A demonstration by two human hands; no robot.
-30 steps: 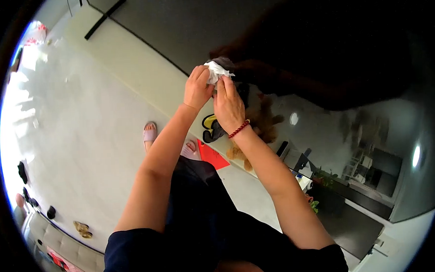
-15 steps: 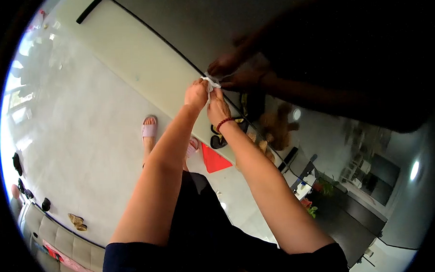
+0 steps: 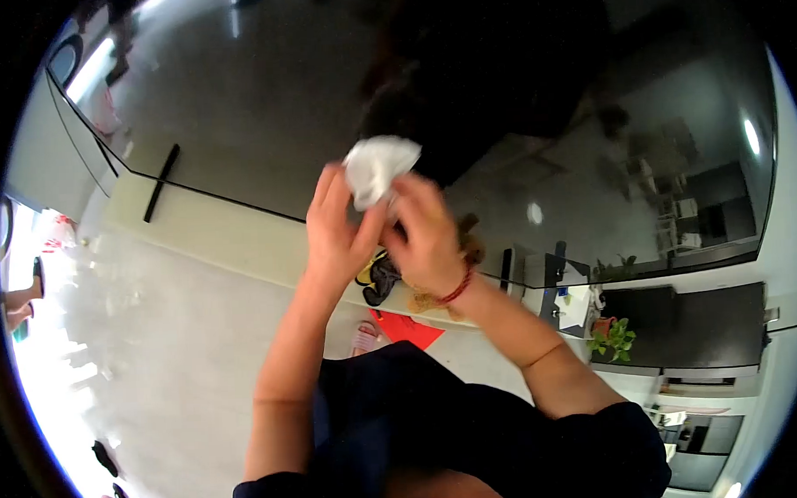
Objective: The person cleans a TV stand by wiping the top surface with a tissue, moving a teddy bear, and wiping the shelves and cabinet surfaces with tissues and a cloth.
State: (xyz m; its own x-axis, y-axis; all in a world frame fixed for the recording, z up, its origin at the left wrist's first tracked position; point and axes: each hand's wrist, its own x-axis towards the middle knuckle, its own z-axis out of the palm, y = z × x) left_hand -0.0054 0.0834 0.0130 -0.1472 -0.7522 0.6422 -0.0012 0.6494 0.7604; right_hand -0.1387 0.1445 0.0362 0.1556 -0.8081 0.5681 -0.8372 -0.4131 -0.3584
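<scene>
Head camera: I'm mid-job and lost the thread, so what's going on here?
A person holds a crumpled white cloth up between the left hand and the right hand, in front of a large, dark, glossy screen. Whether the cloth touches the screen can't be told from this angle, and the hands are somewhat blurred. Below the screen runs a pale ledge.

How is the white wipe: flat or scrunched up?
Scrunched up: the white wipe shows folds, bunched between left hand and right hand.
</scene>
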